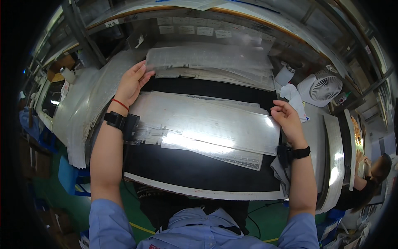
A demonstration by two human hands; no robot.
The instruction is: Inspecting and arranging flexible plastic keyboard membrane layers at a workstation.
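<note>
My left hand (133,83) is at the left end of the back stack, thumb and fingers apart beside the corner of a translucent plastic sheet (207,57). That sheet looks slightly blurred and lies over other thin sheets (244,76); I cannot tell whether my fingers touch it. In front, a second pile of long clear sheets (203,118) lies unevenly on the black mat (186,166), with bright glare on it. My right hand (289,121) hovers by this pile's right end, fingers loosely curved and apart, close to the top sheet's corner. Nothing shows in its grasp.
A white fan (325,87), a white bottle (284,74) and a crumpled white cloth (293,99) are at the back right. More sheets (93,91) are stacked at left. A shelf edge (232,11) spans the back. Another person (365,186) works at far right. A blue stool (70,176) stands lower left.
</note>
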